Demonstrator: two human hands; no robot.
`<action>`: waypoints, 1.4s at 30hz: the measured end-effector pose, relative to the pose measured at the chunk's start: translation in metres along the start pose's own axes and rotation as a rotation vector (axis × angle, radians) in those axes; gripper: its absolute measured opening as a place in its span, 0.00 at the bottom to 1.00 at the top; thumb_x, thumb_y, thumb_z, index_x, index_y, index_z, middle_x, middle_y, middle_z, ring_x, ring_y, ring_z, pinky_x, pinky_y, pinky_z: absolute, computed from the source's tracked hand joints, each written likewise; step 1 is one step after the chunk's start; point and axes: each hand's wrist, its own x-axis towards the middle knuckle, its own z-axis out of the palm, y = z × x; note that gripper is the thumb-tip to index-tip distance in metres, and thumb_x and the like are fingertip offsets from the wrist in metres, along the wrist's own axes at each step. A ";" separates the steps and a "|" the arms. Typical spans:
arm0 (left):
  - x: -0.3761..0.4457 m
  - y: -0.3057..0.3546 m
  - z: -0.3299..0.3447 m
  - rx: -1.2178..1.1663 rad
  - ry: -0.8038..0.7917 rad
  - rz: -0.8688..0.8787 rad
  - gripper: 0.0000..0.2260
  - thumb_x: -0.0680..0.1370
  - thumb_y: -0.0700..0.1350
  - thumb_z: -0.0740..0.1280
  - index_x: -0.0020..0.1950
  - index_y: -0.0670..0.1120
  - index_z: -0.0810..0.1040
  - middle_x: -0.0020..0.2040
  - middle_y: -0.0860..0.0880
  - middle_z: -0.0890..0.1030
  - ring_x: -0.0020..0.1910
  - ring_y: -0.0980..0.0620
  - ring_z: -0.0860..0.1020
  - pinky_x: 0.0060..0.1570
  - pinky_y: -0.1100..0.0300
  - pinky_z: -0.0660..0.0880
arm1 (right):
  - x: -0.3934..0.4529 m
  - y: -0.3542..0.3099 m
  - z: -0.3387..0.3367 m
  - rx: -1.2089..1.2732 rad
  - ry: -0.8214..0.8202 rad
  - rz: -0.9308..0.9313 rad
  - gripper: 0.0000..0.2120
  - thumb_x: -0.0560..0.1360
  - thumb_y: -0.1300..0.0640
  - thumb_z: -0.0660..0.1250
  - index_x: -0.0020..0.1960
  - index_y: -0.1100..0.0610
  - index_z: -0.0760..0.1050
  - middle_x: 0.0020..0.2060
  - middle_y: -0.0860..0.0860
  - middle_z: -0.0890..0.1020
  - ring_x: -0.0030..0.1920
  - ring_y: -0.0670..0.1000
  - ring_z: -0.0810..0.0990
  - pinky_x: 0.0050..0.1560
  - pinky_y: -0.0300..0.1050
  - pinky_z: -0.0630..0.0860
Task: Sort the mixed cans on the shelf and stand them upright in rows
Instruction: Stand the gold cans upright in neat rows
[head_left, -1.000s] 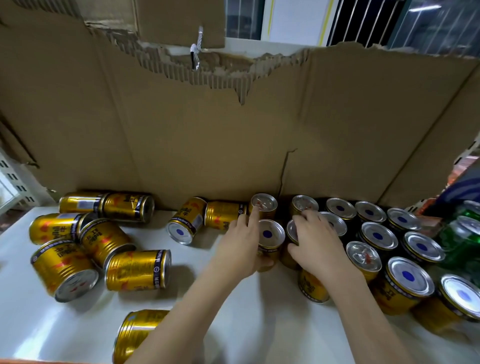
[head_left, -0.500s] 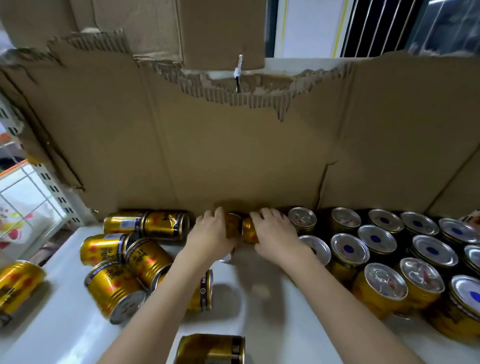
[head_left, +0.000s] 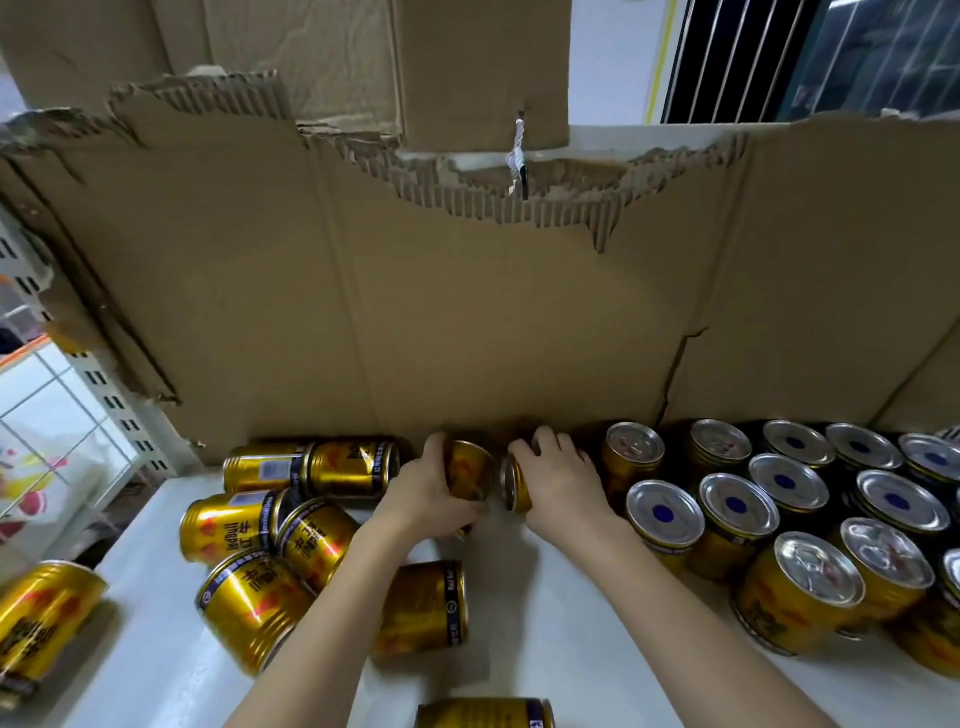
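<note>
Since a second ago our hands have left the upright rows for the frame's centre: left hand and right hand each grip a lying can. Next, we stand both beside the rows.

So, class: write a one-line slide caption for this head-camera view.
Left hand and right hand each grip a lying gold can beside upright rows.

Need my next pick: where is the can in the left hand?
Head view, centre: the can in the left hand sits by the cardboard wall, beside the right hand.
</note>
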 end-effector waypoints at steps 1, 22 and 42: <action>-0.005 -0.004 -0.003 0.007 0.022 0.008 0.46 0.67 0.51 0.75 0.76 0.51 0.48 0.66 0.45 0.69 0.62 0.45 0.71 0.59 0.53 0.73 | -0.005 -0.002 -0.003 0.057 0.051 -0.010 0.31 0.69 0.61 0.68 0.68 0.53 0.61 0.64 0.54 0.65 0.64 0.57 0.64 0.61 0.49 0.66; -0.118 0.098 0.078 -0.198 0.094 0.451 0.37 0.61 0.51 0.79 0.63 0.59 0.62 0.55 0.61 0.71 0.52 0.59 0.72 0.48 0.68 0.67 | -0.200 0.068 -0.038 0.536 0.242 0.460 0.35 0.60 0.51 0.77 0.62 0.45 0.65 0.53 0.42 0.69 0.58 0.48 0.70 0.55 0.40 0.68; -0.113 0.150 0.171 0.153 0.291 0.292 0.45 0.61 0.47 0.80 0.72 0.37 0.63 0.66 0.38 0.69 0.63 0.37 0.69 0.60 0.48 0.70 | -0.232 0.160 -0.010 0.429 0.312 0.518 0.39 0.69 0.50 0.73 0.74 0.58 0.58 0.66 0.53 0.64 0.67 0.53 0.64 0.64 0.42 0.63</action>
